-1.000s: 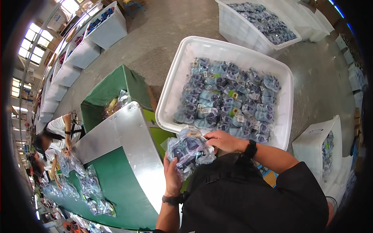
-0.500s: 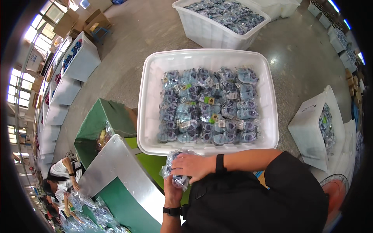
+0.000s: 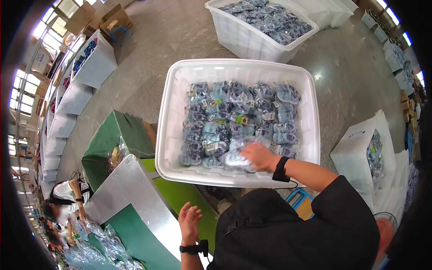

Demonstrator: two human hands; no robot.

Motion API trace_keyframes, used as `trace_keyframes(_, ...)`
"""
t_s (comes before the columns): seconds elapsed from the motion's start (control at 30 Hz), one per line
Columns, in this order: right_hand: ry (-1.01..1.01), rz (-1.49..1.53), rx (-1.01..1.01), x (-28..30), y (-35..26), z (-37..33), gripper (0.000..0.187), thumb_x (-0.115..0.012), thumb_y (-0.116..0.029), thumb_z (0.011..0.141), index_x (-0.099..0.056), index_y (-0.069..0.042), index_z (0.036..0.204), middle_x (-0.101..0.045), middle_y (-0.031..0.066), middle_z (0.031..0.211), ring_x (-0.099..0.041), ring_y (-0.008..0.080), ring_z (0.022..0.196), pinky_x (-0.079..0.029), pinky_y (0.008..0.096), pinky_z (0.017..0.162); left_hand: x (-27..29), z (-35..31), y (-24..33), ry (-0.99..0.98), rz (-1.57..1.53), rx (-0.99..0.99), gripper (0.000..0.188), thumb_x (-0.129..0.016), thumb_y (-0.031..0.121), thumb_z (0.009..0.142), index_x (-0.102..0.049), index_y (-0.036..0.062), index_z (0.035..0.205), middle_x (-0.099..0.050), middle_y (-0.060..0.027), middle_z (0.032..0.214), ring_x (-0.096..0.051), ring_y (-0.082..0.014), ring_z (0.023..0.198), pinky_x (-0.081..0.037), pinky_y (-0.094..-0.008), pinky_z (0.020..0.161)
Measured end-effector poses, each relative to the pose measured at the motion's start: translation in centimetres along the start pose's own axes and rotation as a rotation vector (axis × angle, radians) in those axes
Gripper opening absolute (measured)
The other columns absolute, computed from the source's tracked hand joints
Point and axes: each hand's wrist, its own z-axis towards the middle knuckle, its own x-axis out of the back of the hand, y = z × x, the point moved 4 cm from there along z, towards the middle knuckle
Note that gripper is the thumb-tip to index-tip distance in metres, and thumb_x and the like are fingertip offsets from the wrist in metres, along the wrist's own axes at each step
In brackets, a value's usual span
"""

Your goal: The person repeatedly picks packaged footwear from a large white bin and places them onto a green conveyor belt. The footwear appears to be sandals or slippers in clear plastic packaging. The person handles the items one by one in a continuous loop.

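My right hand (image 3: 259, 156) is over the near part of a large white plastic bin (image 3: 238, 181). It grips a clear plastic bag of shoes (image 3: 236, 153), a little blurred, lying on the other packs. Rows of similar bagged shoes (image 3: 216, 128), pale blue and purple, fill the middle of the bin, some with green or white tags. Outside the bin, at its near left, my left hand (image 3: 190, 219) is raised with nothing in it and its fingers apart. It is beside the metal edge of a worktable (image 3: 153, 211).
A second white bin (image 3: 252, 42) of bagged shoes stands beyond, another bin (image 3: 355, 153) at right. A green box (image 3: 110, 144) is at left. Two co-workers (image 3: 67, 193) handle bagged items on the green tabletop. A blue-framed stool (image 3: 302, 204) and a fan (image 3: 384, 229) are near me.
The bag of shoes, held in both hands before, has moved forward into the bin in my right hand. My left hand has let go and drawn left.
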Motion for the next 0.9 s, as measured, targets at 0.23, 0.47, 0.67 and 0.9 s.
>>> trace_keyframes(0.23,-0.222,-0.388,-0.472,-2.0,11.6,-8.7,0.046,-0.073,-0.008,0.081,-0.068,-0.009,0.126,-0.064,0.0137,0.140,-0.057,0.0344,0.136,-0.042,0.0542,0.114,9.3,-1.7,-4.4,0.186,-0.005,0.028,0.044,-0.069,0.016,0.105,-0.054,0.0016,0.143,-0.071,-0.0090,0.110,-0.070,-0.0193,0.094,-0.058,-0.0333,0.078)
trace_keyframes(0.47,-0.244,-0.019,-0.710,-7.6,15.0,-13.0,0.044,-0.085,-0.033,0.073,-0.073,-0.007,0.106,-0.073,0.0172,0.103,-0.070,0.0377,0.098,-0.057,0.0482,0.085,17.2,-4.6,-6.3,0.341,0.002,0.025,0.048,-0.067,0.021,0.105,-0.054,0.0011,0.147,-0.068,-0.0146,0.121,-0.069,-0.0303,0.111,-0.059,-0.0455,0.092)
trace_keyframes(0.67,-0.271,0.194,-0.591,-10.6,11.8,-9.9,0.037,-0.090,-0.031,0.075,-0.073,-0.005,0.096,-0.074,0.0124,0.089,-0.072,0.0296,0.083,-0.058,0.0423,0.077,23.7,-5.3,-7.6,0.413,0.148,-0.031,0.059,-0.073,0.029,0.102,-0.054,-0.0008,0.150,-0.069,-0.0164,0.126,-0.071,-0.0250,0.109,-0.059,-0.0377,0.089)
trace_keyframes(0.9,-0.417,0.229,-0.518,-12.0,9.5,-5.0,0.034,-0.086,-0.021,0.078,-0.074,0.002,0.100,-0.077,0.0109,0.089,-0.073,0.0208,0.083,-0.059,0.0372,0.078,34.5,-6.5,-10.0,0.655,0.327,-0.158,0.052,-0.081,0.035,0.094,-0.071,0.0017,0.132,-0.078,-0.0159,0.100,-0.074,-0.0245,0.092,-0.059,-0.0393,0.080)
